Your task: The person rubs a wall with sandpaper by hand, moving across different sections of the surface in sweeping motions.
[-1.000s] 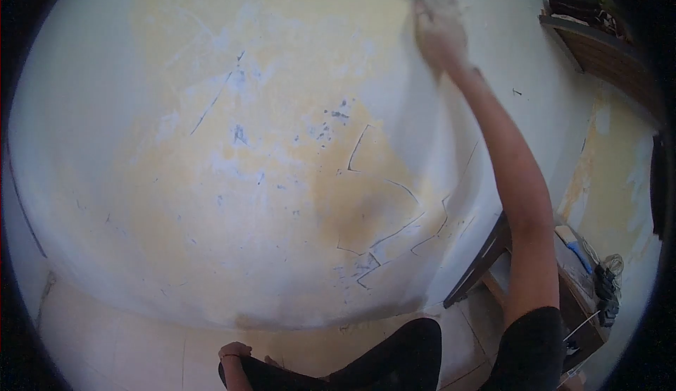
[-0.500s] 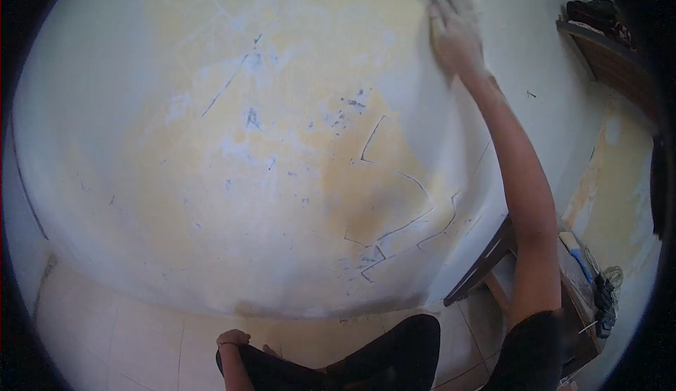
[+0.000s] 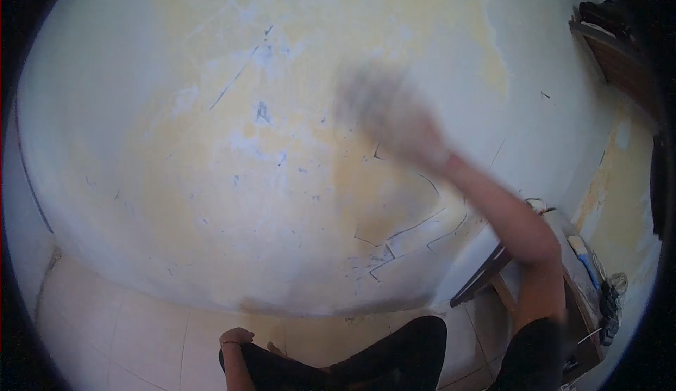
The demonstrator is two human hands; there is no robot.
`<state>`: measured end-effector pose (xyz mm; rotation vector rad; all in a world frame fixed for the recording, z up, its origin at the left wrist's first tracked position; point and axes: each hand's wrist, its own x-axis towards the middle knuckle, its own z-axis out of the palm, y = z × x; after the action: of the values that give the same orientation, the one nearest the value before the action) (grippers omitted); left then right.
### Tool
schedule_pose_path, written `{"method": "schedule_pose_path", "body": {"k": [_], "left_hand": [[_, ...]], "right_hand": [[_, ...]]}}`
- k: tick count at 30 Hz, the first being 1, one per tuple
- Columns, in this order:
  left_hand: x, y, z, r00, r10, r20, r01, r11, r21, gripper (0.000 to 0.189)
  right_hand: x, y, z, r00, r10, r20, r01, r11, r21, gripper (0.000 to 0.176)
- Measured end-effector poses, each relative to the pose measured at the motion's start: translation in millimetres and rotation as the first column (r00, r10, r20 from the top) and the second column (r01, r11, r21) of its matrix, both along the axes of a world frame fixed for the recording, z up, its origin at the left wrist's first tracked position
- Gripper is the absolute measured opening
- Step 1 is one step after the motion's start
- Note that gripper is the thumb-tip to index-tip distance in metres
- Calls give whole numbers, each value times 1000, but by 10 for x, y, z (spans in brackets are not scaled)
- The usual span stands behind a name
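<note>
My right hand (image 3: 391,113) is smeared by motion in front of the wall (image 3: 296,180), over its middle right part, arm stretched out from the right. A pale grey blur at its fingers goes with a pale, flat piece seen under them a moment ago; I cannot tell what it is. Yellow patches, whitish areas, dark scratches and blue-grey flecks mark the wall. Low in view, my left hand (image 3: 237,335) rests on my left knee (image 3: 257,363), fingers curled in and holding nothing visible. A thin band circles that wrist.
At right, a wooden piece of furniture (image 3: 503,292) bears a blue-handled brush (image 3: 583,257) and dark items with cords (image 3: 611,303). A brown shelf (image 3: 620,63) juts out higher up, near a nail (image 3: 545,95). Pale floor tiles (image 3: 148,327) run along the wall's foot.
My right hand has swept down and left from the upper right of the wall, its elbow bending more. The view has shifted slightly. My left hand stays on the knee.
</note>
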<state>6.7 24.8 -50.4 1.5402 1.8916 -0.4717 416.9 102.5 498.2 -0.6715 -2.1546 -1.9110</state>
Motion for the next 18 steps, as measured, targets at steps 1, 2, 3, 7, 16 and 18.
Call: {"method": "schedule_pose_path", "body": {"k": [1,2,3,7,16,18], "left_hand": [[61,-23,158,1000,-12,14,13,1000,-20,41],[82,-30,214,999,-27,25,28,999,-36,44],[90,-4,213,998,-48,30,49,998,-30,44],[-12,21,74,993,-102,53,102,995,-9,44],[-151,-76,-231,999,-19,48,18,1000,21,42],[-116,-29,-151,992,-79,97,77,997,17,46]], "right_hand": [[77,-62,625,976,65,-209,-48,995,87,43],[210,61,1103,942,41,-332,71,945,319,42],[447,188,1584,849,87,-520,28,978,209,46],[97,15,1070,829,306,-468,-176,937,302,51],[-94,-141,-1450,956,285,-66,-213,525,-824,47],[-69,37,-753,981,151,-123,-194,716,-671,48]]}}
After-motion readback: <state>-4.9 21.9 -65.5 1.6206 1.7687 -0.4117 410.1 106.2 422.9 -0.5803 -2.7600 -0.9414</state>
